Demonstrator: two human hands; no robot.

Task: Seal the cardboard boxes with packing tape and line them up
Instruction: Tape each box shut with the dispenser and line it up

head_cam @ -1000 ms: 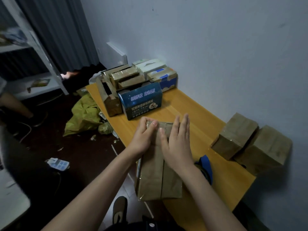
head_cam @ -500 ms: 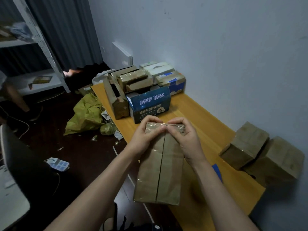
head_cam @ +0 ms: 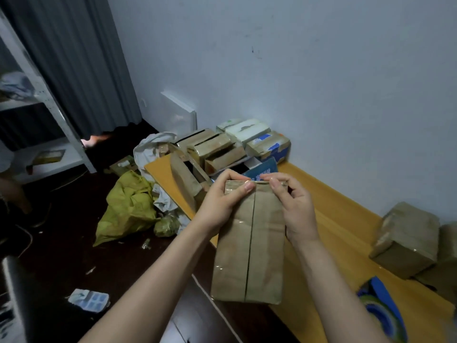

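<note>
1 blue tape dispenser (head_cam: 380, 305) lies at the desk's (head_cam: 329, 219) near edge. Above its left edge, the left hand (head_cam: 222, 201) and right hand (head_cam: 294, 209) pinch the far end of the long cardboard box (head_cam: 249, 256), likely pressing tape down. Unsealed boxes (head_cam: 217, 149) crowd the far corner.

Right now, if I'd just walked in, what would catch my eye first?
The left hand and right hand grip the top edge of a tall cardboard box, held mid-frame at the wooden table's edge. A huddle of boxes crowds the table's far end by the wall, and a blue tape dispenser lies at lower right.
</note>
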